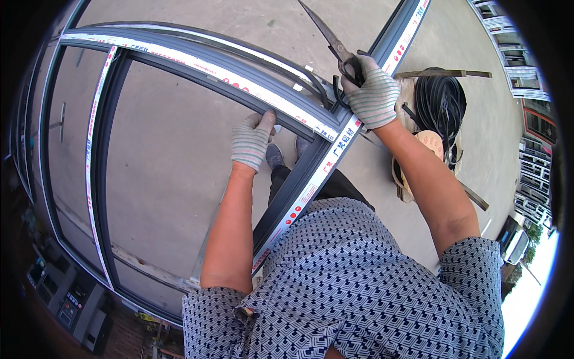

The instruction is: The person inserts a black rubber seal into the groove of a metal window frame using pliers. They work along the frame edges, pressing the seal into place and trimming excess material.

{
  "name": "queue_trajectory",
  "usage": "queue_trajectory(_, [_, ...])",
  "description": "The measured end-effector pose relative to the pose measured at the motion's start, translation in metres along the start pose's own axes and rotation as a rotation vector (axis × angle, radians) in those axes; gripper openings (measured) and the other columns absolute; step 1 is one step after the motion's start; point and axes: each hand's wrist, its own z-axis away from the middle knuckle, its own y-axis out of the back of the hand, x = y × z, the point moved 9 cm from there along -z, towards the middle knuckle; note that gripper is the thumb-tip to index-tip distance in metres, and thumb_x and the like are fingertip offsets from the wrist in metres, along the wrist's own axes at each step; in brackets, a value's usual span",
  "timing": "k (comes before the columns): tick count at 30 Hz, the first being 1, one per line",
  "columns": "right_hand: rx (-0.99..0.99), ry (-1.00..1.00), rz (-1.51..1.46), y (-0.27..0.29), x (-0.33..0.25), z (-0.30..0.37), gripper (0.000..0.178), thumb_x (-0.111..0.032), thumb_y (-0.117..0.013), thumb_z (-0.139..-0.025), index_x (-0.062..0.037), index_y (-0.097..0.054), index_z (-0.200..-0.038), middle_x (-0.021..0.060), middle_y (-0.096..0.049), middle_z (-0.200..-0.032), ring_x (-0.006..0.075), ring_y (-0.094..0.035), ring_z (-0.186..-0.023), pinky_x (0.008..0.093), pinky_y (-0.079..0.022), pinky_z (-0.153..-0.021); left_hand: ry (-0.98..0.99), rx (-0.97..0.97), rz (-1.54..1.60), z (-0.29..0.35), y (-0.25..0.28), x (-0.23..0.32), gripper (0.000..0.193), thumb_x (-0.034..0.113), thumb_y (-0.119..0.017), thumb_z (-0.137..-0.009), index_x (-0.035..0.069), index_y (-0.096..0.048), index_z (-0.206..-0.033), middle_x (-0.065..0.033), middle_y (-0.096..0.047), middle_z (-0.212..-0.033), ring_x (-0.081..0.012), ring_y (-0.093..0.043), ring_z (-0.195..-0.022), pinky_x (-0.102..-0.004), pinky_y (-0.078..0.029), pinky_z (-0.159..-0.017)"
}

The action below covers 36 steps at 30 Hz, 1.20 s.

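Note:
A large dark grey window frame (179, 67), its faces covered in white printed protective film, stretches in front of me. My left hand (252, 139), in a striped knit glove, is closed on the inner edge of its long rail, thumb on top and fingers partly hidden below. At the joint with the crossing bar (317, 179), my right hand (372, 94), gloved too, is wrapped round the handles of dark metal scissors (335, 43). Their blades point up and away to the left. A black rubber strip (317, 82) runs along the far side of the rail and ends near the right hand.
To the right, a coil of black rubber strip (439, 99) lies beside a round tan disc (431, 143) and wooden sticks (433, 74). Stacked frames (520, 57) line the far right, with a parked vehicle (513, 238) lower down. A machine with a control panel (70, 305) stands at lower left.

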Motion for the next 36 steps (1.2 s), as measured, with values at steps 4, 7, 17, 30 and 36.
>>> queue_trajectory(4, [-0.002, 0.013, 0.000, 0.002, 0.002, -0.004, 0.040, -0.018, -0.074, -0.081, -0.0030, -0.065, -0.117, 0.0191, -0.070, -0.094, 0.0342, -0.070, -0.082, 0.0384, -0.056, -0.072, 0.018, -0.020, 0.098, 0.004, -0.010, -0.005, 0.042, 0.041, -0.072, -0.093, -0.001, -0.068, -0.093, -0.0043, -0.064, -0.073, -0.0099, -0.057, -0.060, -0.0245, -0.049, -0.061])
queue_trajectory(7, [0.000, 0.017, 0.003, 0.004, 0.004, -0.007, 0.038, -0.018, -0.074, -0.082, -0.0037, -0.066, -0.115, 0.0183, -0.070, -0.093, 0.0352, -0.070, -0.081, 0.0392, -0.056, -0.071, -0.049, -0.137, 0.001, 0.018, -0.044, -0.011, 0.044, 0.040, -0.077, -0.089, -0.003, -0.068, -0.095, -0.0068, -0.066, -0.074, -0.0125, -0.060, -0.061, -0.0269, -0.051, -0.062])
queue_trajectory(17, [0.029, 0.048, -0.019, 0.004, 0.006, -0.015, 0.038, -0.019, -0.074, -0.081, -0.0040, -0.066, -0.115, 0.0184, -0.070, -0.092, 0.0361, -0.070, -0.080, 0.0406, -0.056, -0.070, -0.082, -0.180, -0.160, 0.033, -0.077, 0.009, 0.039, 0.031, -0.078, -0.086, -0.005, -0.071, -0.099, -0.0137, -0.072, -0.080, -0.0176, -0.068, -0.070, -0.0319, -0.055, -0.068])
queue_trajectory(30, [0.011, 0.072, -0.008, -0.001, -0.006, -0.021, 0.036, -0.022, -0.073, -0.083, -0.0036, -0.066, -0.114, 0.0189, -0.070, -0.090, 0.0357, -0.070, -0.079, 0.0408, -0.055, -0.069, -0.080, -0.255, 0.102, 0.017, -0.074, -0.021, 0.037, 0.033, -0.071, -0.095, -0.005, -0.070, -0.096, -0.0092, -0.071, -0.083, -0.0115, -0.064, -0.077, -0.0268, -0.052, -0.072])
queue_trajectory(36, [0.069, 0.086, 0.009, 0.002, 0.004, -0.025, 0.035, -0.022, -0.073, -0.083, -0.0045, -0.067, -0.113, 0.0184, -0.070, -0.089, 0.0365, -0.069, -0.079, 0.0407, -0.055, -0.068, 0.077, -0.314, 0.230, 0.013, -0.053, -0.004, 0.034, 0.034, -0.071, -0.095, 0.000, -0.069, -0.094, -0.0084, -0.070, -0.084, -0.0122, -0.063, -0.075, -0.0279, -0.051, -0.073])
